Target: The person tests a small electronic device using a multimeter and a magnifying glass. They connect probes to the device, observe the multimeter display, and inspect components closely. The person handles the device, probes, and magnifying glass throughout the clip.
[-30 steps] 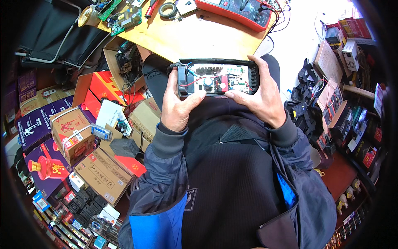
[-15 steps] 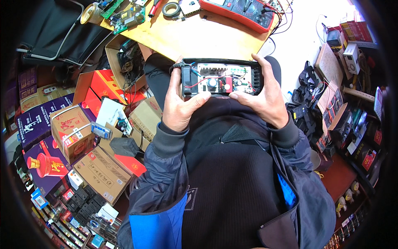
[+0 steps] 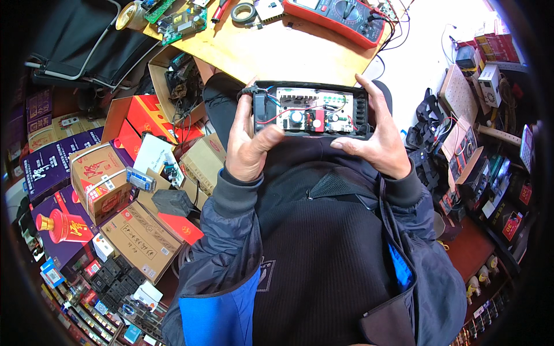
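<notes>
Over my lap I hold an opened black power supply case (image 3: 259,121), roughly level, with its inside facing up. A light circuit board (image 3: 306,120) fills most of it, carrying capacitors, a small red part, dark heat sinks and a red wire. My left hand (image 3: 247,151) grips the left end, where a black cable leaves the case, with its thumb on the near left corner. Around the right end curls my right hand (image 3: 381,143), its fingers along the side and its thumb just below the near edge. Most fingertips are hidden beneath the case.
Ahead, a yellow table (image 3: 323,55) bears a red multimeter (image 3: 340,18), a roll of black tape (image 3: 243,12) and green circuit boards (image 3: 182,24). Cardboard boxes (image 3: 138,239) crowd the left. Black straps (image 3: 426,118) and shelves with electrical goods stand at the right.
My right thumb has slid right and down, off the near edge of the case. My left thumb has drawn back slightly left. The case has shifted a little to the right.
</notes>
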The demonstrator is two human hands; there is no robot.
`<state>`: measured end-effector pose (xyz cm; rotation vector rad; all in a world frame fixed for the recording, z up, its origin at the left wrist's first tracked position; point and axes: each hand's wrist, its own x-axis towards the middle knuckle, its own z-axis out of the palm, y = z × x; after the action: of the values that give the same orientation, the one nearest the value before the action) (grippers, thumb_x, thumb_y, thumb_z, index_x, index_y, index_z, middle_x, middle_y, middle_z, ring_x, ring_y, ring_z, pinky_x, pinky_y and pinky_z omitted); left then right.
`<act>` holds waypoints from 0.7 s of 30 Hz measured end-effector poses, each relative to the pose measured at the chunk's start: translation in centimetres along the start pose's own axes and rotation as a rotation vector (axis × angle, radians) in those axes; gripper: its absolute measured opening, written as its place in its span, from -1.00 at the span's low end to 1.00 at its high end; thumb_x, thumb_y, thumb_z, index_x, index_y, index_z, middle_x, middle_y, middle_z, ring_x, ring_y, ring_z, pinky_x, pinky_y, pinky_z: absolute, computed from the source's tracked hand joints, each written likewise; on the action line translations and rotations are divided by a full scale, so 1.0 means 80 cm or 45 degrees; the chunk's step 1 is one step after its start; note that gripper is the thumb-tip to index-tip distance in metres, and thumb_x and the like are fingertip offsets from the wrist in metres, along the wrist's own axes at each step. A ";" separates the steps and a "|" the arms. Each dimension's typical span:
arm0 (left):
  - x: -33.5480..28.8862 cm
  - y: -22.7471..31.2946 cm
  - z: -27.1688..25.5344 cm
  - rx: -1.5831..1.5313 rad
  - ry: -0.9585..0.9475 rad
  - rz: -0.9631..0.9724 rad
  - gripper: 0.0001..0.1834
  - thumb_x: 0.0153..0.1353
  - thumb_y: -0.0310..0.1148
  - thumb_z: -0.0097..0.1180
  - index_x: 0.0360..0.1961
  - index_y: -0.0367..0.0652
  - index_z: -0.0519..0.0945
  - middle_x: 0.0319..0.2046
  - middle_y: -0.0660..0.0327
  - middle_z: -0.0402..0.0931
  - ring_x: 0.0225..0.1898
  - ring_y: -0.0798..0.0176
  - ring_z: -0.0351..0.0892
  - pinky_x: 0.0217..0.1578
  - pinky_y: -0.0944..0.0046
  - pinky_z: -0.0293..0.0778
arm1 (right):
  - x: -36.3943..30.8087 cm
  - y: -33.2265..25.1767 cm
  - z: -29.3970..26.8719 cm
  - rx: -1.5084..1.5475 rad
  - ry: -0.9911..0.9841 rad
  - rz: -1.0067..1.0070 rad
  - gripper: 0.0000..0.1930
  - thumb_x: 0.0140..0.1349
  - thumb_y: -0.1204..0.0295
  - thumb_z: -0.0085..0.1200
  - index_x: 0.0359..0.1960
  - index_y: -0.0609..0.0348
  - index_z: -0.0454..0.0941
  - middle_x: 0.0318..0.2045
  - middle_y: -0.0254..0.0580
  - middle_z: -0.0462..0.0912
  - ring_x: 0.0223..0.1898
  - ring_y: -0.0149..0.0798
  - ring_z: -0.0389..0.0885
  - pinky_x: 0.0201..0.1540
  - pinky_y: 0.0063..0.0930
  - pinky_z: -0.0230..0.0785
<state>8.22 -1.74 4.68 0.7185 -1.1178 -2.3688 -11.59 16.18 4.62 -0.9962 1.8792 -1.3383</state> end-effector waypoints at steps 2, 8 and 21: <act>0.003 0.001 -0.003 -0.067 0.009 -0.054 -0.13 0.50 -0.12 0.20 0.62 -0.26 0.08 0.31 0.00 0.51 0.26 0.09 0.67 0.19 0.04 0.71 | -0.004 0.001 -0.004 0.129 -0.043 0.030 0.21 0.00 0.31 0.66 0.63 0.30 0.06 0.31 0.13 0.51 0.35 -0.09 0.55 0.45 -0.25 0.37; 0.005 0.002 -0.006 -0.048 0.003 -0.014 -0.18 0.53 -0.12 0.12 0.63 -0.25 0.09 0.32 0.00 0.49 0.27 0.10 0.66 0.16 0.05 0.75 | -0.008 0.003 -0.009 0.182 -0.107 0.025 0.15 0.05 0.45 0.58 0.64 0.24 0.05 0.33 0.03 0.47 0.36 -0.15 0.51 0.45 -0.27 0.38; -0.005 -0.006 -0.006 -0.027 0.144 -0.002 -0.11 0.42 -0.18 0.19 0.64 -0.21 0.07 0.32 -0.03 0.51 0.23 0.03 0.68 0.19 -0.08 0.71 | -0.013 -0.003 -0.002 0.248 -0.047 0.047 0.09 0.04 0.52 0.58 0.58 0.24 0.12 0.31 -0.02 0.47 0.32 -0.21 0.54 0.44 -0.30 0.40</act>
<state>8.76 -1.55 4.15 0.8345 -1.0434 -2.3067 -11.09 17.06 4.97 -0.8766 1.6945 -1.4398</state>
